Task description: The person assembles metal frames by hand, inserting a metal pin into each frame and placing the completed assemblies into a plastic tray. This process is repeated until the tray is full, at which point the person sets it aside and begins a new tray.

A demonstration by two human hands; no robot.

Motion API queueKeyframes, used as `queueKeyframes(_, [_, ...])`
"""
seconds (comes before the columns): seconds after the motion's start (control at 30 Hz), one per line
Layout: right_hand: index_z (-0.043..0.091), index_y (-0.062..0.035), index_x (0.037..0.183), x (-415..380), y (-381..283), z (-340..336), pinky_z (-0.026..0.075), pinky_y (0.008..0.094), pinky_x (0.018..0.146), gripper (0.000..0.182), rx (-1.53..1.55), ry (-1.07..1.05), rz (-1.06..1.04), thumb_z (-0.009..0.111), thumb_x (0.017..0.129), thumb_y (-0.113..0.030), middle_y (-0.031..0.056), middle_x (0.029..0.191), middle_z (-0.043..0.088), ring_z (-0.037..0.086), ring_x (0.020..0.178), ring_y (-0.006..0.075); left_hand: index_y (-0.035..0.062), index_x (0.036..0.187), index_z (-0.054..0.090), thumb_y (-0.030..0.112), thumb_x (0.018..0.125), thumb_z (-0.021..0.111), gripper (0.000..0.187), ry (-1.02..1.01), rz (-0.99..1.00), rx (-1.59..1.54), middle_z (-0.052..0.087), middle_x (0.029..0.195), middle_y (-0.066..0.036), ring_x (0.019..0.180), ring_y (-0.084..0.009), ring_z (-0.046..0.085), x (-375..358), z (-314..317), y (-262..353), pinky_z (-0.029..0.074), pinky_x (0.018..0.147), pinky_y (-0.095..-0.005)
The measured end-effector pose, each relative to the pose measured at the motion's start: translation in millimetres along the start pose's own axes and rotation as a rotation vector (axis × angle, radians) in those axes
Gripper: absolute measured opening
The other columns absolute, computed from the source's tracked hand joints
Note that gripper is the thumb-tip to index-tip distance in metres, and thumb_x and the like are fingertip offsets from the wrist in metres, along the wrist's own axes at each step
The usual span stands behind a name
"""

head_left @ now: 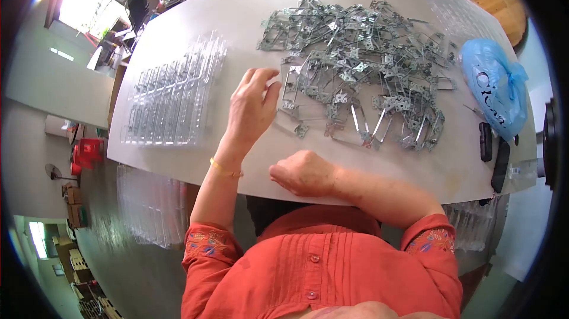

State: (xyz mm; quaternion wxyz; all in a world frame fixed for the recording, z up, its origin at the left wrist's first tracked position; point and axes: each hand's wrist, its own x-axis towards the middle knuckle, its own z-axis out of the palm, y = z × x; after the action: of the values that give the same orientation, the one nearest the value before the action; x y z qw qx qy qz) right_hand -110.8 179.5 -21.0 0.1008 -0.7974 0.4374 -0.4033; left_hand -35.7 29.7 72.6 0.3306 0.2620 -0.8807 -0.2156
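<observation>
My left hand (255,104) is raised over the table between a clear plastic tray and a heap of metal parts. Its fingers are bent, with a gap between thumb and forefinger, and I see nothing in them. Near the front edge rests my right hand (305,174), curled into a fist; whatever it may hold is hidden. The heap of thin metal brackets with rods (361,70) lies tangled just beyond both hands. To the left, the clear tray (204,91) has slim metal pieces lined up in its slots.
On the right lie a blue plastic bag (492,85), a small black object (485,141) and a longer dark case (501,166). Clear plastic trays (468,13) sit at the far right corner. More clear trays (151,206) are stacked below the table's left edge.
</observation>
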Motion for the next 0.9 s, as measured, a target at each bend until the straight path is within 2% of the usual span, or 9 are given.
queueKeyframes(0.13, [0.053, -0.0075, 0.087, -2.8, 1.5, 3.5, 0.053, 0.043, 0.058, 0.008, -0.011, -0.089, 0.038, 0.058, 0.091, -0.013, 0.0092, 0.072, 0.06, 0.065, 0.065, 0.0317, 0.003, 0.112, 0.068, 0.012, 0.094, 0.064, 0.02, -0.105, 0.098, 0.105, 0.067, 0.103, -0.014, 0.09, -0.0343, 0.064, 30.1, 46.2, -34.0, 0.051, 0.085, -0.0431])
queueKeyframes(0.27, [0.054, -0.0074, 0.086, -3.5, 2.2, 2.8, 0.053, 0.0422, 0.056, 0.005, -0.008, -0.052, 0.018, 0.056, 0.088, -0.012, 0.0089, 0.071, 0.062, 0.065, 0.063, 0.0305, 0.0027, 0.11, 0.068, 0.009, 0.094, 0.064, 0.017, -0.223, 0.144, 0.122, 0.068, 0.1, -0.014, 0.087, -0.0346, 0.065, 40.3, 60.7, -57.9, 0.052, 0.083, -0.0421])
queueKeyframes(0.37, [0.053, -0.0081, 0.085, -2.9, 2.1, 3.9, 0.052, 0.0405, 0.055, 0.006, -0.023, -0.038, 0.019, 0.058, 0.087, -0.012, 0.0073, 0.068, 0.059, 0.064, 0.061, 0.0285, 0.005, 0.111, 0.067, 0.009, 0.095, 0.063, 0.017, -0.279, 0.033, 0.064, 0.068, 0.101, -0.014, 0.093, -0.0351, 0.066, 44.4, 60.2, -62.8, 0.053, 0.082, -0.0428])
queueKeyframes(0.47, [0.053, -0.0087, 0.084, -2.0, 1.6, 4.3, 0.05, 0.04, 0.054, 0.009, -0.019, -0.009, 0.025, 0.061, 0.088, -0.013, 0.006, 0.067, 0.058, 0.063, 0.06, 0.0272, 0.0018, 0.1, 0.069, 0.007, 0.097, 0.067, 0.007, -0.082, -0.114, -0.199, 0.069, 0.087, -0.005, 0.078, -0.0124, 0.068, 48.6, 50.5, -57.8, 0.053, 0.067, -0.0284])
queueKeyframes(0.5, [0.054, -0.0085, 0.085, -0.7, 2.2, 3.9, 0.05, 0.0409, 0.053, 0.011, 0.005, 0.003, 0.036, 0.061, 0.09, -0.015, 0.0062, 0.067, 0.059, 0.063, 0.06, 0.0278, 0.0018, 0.1, 0.069, 0.007, 0.097, 0.067, 0.007, -0.072, -0.116, -0.201, 0.069, 0.087, -0.005, 0.078, -0.0124, 0.068, 47.8, 47.2, -58.0, 0.053, 0.067, -0.0284])
queueKeyframes(0.6, [0.056, -0.0077, 0.091, 1.5, -0.8, -5.5, 0.049, 0.0424, 0.053, 0.014, 0.135, -0.032, 0.126, 0.066, 0.093, -0.016, 0.0074, 0.07, 0.063, 0.064, 0.061, 0.0293, -0.0009, 0.108, 0.064, 0.011, 0.103, 0.061, 0.013, -0.092, -0.455, -1.042, 0.072, 0.095, -0.012, 0.078, -0.0176, 0.071, 37.8, 39.2, -61.2, 0.058, 0.067, -0.0302])
queueKeyframes(0.7, [0.058, -0.0062, 0.097, 3.6, -12.6, -21.7, 0.05, 0.04, 0.054, 0.014, 0.238, 0.063, 0.296, 0.068, 0.094, -0.015, 0.0126, 0.073, 0.064, 0.067, 0.065, 0.0279, 0.0009, 0.109, 0.062, 0.011, 0.104, 0.059, 0.012, -0.151, -0.528, -1.371, 0.072, 0.097, -0.013, 0.08, -0.0205, 0.073, 22.2, 34.0, -58.0, 0.059, 0.066, -0.0322])
queueKeyframes(0.83, [0.059, -0.0064, 0.099, 27.3, -29.1, -66.2, 0.05, 0.0363, 0.056, 0.016, 0.313, 0.235, 0.383, 0.073, 0.093, -0.01, 0.0111, 0.076, 0.064, 0.065, 0.063, 0.0229, 0.0028, 0.107, 0.063, 0.015, 0.103, 0.061, 0.013, -0.262, -0.536, -1.531, 0.071, 0.096, -0.013, 0.082, -0.0219, 0.073, 5.8, 26.3, -54.9, 0.061, 0.067, -0.034])
queueKeyframes(0.9, [0.059, -0.0052, 0.099, 39.2, -23.8, -84.7, 0.05, 0.0315, 0.061, 0.014, 0.172, 0.498, 0.383, 0.071, 0.094, -0.008, 0.0102, 0.086, 0.067, 0.064, 0.067, 0.017, 0.0034, 0.107, 0.062, 0.016, 0.103, 0.061, 0.014, -0.296, -0.505, -1.62, 0.071, 0.097, -0.013, 0.082, -0.022, 0.073, 1.0, 23.6, -52.1, 0.06, 0.068, -0.0339])
